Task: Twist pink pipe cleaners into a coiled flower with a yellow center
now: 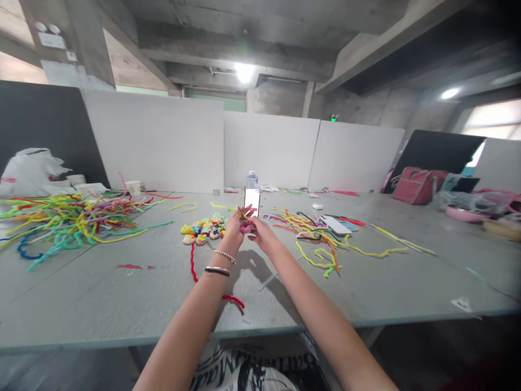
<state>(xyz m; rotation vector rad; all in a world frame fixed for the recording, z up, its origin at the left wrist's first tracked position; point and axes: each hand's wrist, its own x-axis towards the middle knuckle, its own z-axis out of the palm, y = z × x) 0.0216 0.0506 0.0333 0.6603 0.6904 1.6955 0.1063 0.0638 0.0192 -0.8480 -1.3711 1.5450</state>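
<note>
Above grey table [122, 304] middle, we hold both hands together. Left hand [235, 224] and right hand [257, 228] pinch small pink fuzzy piece [246, 228] with yellow pipe cleaner [243, 213], lifted over table. Risk, we judge: thin wire stem slips from fingertips or springs back, twist opens. Fuzzy soft stems; finished flower cluster [203, 229] lumpy, just left. Phone [252, 202] stands upright behind.
</note>
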